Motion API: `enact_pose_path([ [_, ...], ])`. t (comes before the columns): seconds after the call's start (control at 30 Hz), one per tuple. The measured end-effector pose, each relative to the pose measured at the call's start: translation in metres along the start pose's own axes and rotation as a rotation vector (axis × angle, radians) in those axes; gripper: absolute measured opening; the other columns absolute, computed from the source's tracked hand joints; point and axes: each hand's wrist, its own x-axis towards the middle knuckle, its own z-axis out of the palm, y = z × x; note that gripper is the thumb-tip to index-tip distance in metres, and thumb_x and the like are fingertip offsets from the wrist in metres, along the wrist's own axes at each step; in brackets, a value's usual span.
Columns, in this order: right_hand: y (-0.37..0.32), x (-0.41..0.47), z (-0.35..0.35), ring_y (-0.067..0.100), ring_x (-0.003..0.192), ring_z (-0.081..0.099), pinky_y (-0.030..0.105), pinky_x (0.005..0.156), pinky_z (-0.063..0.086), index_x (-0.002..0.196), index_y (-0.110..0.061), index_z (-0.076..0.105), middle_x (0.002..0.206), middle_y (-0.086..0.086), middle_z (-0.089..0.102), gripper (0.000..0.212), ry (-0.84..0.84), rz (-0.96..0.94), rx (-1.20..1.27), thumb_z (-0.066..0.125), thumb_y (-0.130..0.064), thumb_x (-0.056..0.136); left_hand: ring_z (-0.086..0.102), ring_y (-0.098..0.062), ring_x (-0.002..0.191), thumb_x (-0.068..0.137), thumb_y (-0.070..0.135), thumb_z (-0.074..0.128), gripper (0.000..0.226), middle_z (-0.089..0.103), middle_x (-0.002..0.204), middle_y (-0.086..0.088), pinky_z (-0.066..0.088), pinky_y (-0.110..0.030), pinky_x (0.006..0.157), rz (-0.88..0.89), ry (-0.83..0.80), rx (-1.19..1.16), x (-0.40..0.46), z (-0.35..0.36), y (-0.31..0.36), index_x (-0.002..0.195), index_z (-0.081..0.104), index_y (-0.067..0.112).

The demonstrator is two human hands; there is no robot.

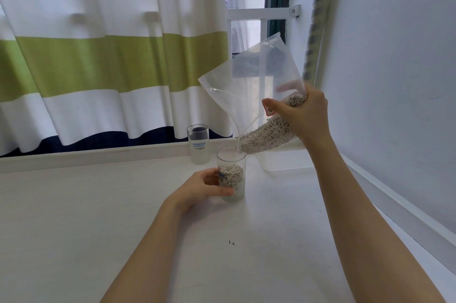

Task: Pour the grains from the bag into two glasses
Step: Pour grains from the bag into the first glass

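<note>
Landmark = near glass (pixel 232 177), standing upright on the white table (pixel 123 228).

Nearest the camera, in front of the near glass & slightly right: a few small dark specks (pixel 231 242) on the tabletop, well apart from it.

Left hand (pixel 202 186) comes in from the lower left & holds the near glass by its left side; thumb across the front low down, fingers curled round the wall, so clamped on the glass. Near glass is roughly half full of pale stick-shaped grains (pixel 232 172); some blue print shows on its left side, partly behind the fingers.

Just above the near glass, up & to the right: clear plastic bag (pixel 254 85), tilted, its open corner sitting right over the rim. Grains are bunched in the bag's lower part, against the mouth. Upper part of the bag is see-thru & slack. Small red-edged label on the bag, next to the thumb.

Right hand (pixel 303 115) grips the bag from the right, above & right of the near glass; thumb on the front, fingers wrapped behind, squeezing the plastic around a clump of grains.

Behind the near glass, slightly left, near but not touching: second glass (pixel 198 143), upright, blue print on it, no grains visible inside.

Further back: a low white ledge, then a striped curtain (pixel 98 56) (navy, white, green). White wall (pixel 394 80) to the right of the near glass.
</note>
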Motion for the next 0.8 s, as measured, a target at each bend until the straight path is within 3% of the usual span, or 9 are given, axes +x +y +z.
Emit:
enact_pose_path([
  [0.13,-0.0012,-0.0003,-0.0009,0.025,0.076,0.069,0.033,0.074,0.055,0.087,-0.02,0.067,0.072,0.014,0.071,0.031,-0.004,-0.006,-0.008,0.084,-0.033,0.065,0.065,-0.016,0.107,0.057,0.016,0.085,0.061,0.072,0.11,-0.002,0.046,-0.031,0.099,-0.001,0.003,0.007,0.0003,-0.0002,-0.0002,0.115,0.066,0.018],
  [0.4,0.0015,0.0001,0.0004,0.025,0.077,0.069,0.033,0.074,0.056,0.084,-0.02,0.067,0.076,0.009,0.071,0.029,-0.001,-0.003,-0.007,0.083,-0.035,0.066,0.066,-0.015,0.106,0.056,0.019,0.085,0.06,0.072,0.109,-0.001,0.045,-0.034,0.102,0.0,0.0,0.031,-0.001,0.0008,0.002,0.113,0.067,0.02],
  [0.5,0.0041,-0.0001,0.0023,0.026,0.078,0.069,0.038,0.076,0.057,0.082,-0.02,0.066,0.077,0.01,0.071,0.03,-0.028,0.002,-0.017,0.083,-0.037,0.064,0.066,-0.015,0.106,0.052,0.025,0.086,0.065,0.072,0.108,0.0,0.046,-0.034,0.102,0.0,0.003,0.03,-0.0015,0.0006,0.0022,0.113,0.067,0.021],
  [0.7,0.0036,-0.0006,0.0023,0.026,0.075,0.069,0.038,0.072,0.057,0.082,-0.017,0.066,0.075,0.009,0.07,0.031,-0.002,-0.012,-0.008,0.084,-0.037,0.065,0.065,-0.017,0.108,0.064,0.01,0.083,0.054,0.072,0.109,0.0,0.046,-0.03,0.1,-0.002,-0.001,0.022,-0.0015,0.0005,0.002,0.114,0.066,0.019],
  [0.8,0.0028,-0.0004,0.0017,0.023,0.074,0.07,0.037,0.071,0.058,0.084,-0.017,0.066,0.073,0.009,0.07,0.031,0.019,0.008,0.015,0.083,-0.035,0.066,0.065,-0.014,0.107,0.058,0.017,0.085,0.059,0.072,0.109,0.001,0.046,-0.03,0.101,-0.006,-0.006,0.024,-0.002,0.0009,0.003,0.114,0.066,0.021],
])
